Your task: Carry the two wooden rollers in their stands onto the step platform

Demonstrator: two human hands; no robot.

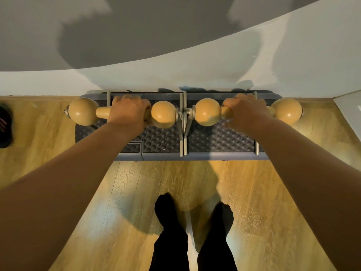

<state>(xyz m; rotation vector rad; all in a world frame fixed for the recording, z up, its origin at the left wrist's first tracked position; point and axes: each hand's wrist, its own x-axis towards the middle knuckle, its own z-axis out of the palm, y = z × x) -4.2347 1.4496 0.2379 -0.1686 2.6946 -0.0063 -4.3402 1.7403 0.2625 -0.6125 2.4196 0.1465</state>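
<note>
Two wooden rollers with ball-shaped ends sit in grey metal stands, side by side over the dark studded step platform (162,139) against the wall. My left hand (128,112) is wrapped around the middle bar of the left roller (84,111). Around the bar of the right roller (208,112) my right hand (244,110) is closed. The stands' metal feet (183,130) lie along the platform top, meeting at its middle. I cannot tell whether the stands rest fully on the platform or hover just above it.
A white and grey wall (195,65) runs right behind the platform. Wooden floor (136,192) spreads in front, where my two feet in black socks (170,210) stand. A dark object (4,128) lies at the far left edge.
</note>
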